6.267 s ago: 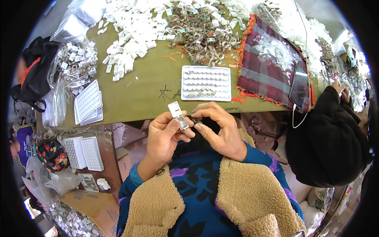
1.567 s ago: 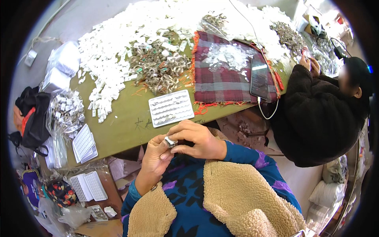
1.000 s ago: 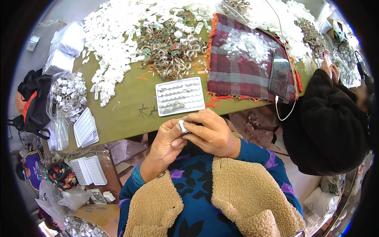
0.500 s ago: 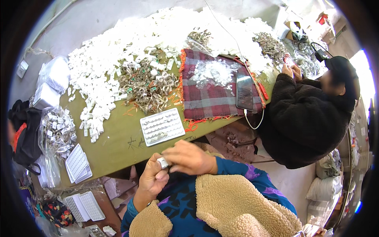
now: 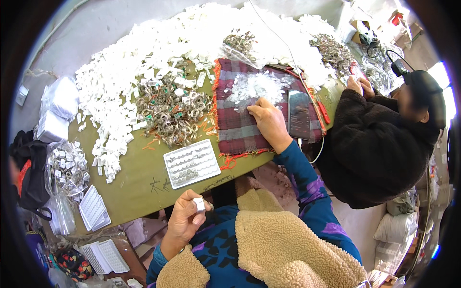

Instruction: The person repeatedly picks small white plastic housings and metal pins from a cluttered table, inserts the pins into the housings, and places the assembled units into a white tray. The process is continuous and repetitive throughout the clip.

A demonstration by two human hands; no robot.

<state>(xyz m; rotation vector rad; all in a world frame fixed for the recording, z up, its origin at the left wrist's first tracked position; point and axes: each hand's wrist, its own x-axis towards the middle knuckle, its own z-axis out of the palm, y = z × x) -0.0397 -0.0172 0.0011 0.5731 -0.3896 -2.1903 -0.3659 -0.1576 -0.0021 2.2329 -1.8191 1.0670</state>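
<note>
Near the table's front edge my left hand is closed around a small white block-like piece, with a bit of something darker at its right side. My right hand reaches out over a dark red plaid cloth, fingertips pinched together at the lower edge of a heap of small clear plastic pieces. Whatever those fingertips hold is too small to make out. Between my hands and the piles lies a white tray with rows of round slots, some filled with small round parts.
White plastic pieces are heaped across the back, beside a pile of metallic rings. A phone with a cable lies by red-handled pliers. At right a person in black works. Stacked trays and bags stand at left.
My right hand has left my left hand and stretched forward to the clear pieces on the cloth. The left hand still holds the white piece.
</note>
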